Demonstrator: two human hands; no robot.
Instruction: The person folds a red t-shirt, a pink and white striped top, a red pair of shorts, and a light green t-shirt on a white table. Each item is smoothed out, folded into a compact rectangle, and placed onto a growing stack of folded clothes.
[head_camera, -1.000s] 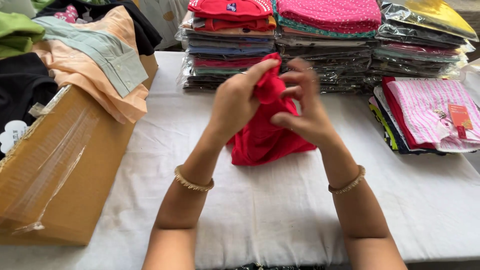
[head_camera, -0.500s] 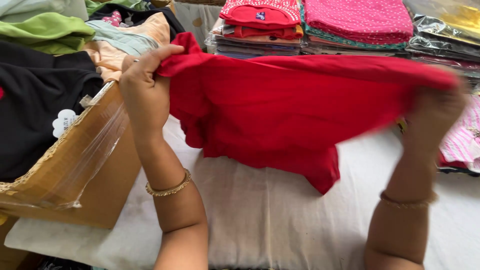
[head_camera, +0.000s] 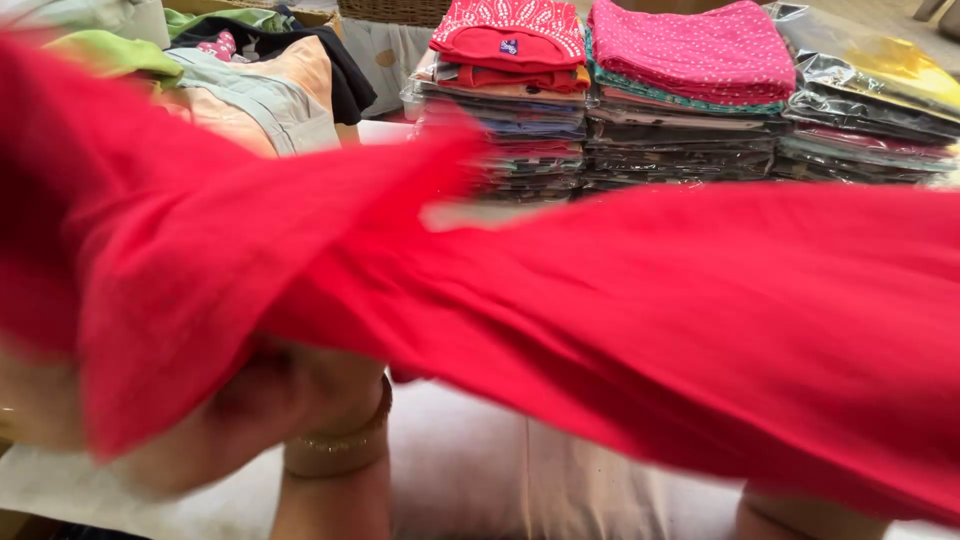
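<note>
— Stacks of folded clothes in clear wrappers (head_camera: 690, 130) line the back of a white-covered table (head_camera: 480, 470), right? What fills the front?

— One red garment (head_camera: 600, 320), blurred, stretched across nearly the whole frame. Its long axis runs side to side, from the left edge to the right edge, sloping down a little toward the lower right. The cloth is widest at the left, where a fold of it hangs over the lower left of the frame.

— Where are the hands?

— The left hand (head_camera: 250, 410) sits at lower left, under that hanging fold, mostly covered by cloth; a gold bangle (head_camera: 340, 445) shows on its wrist. It seems bunched up in the fabric, but whether its fingers are closed I cannot tell. Of the right arm only a bit of forearm shows at the bottom edge, lower right; the hand itself is hidden behind the garment.

— Anything else?

— At upper left, a heap of loose clothes (head_camera: 250, 70) in green, peach and black, behind the red cloth.
</note>
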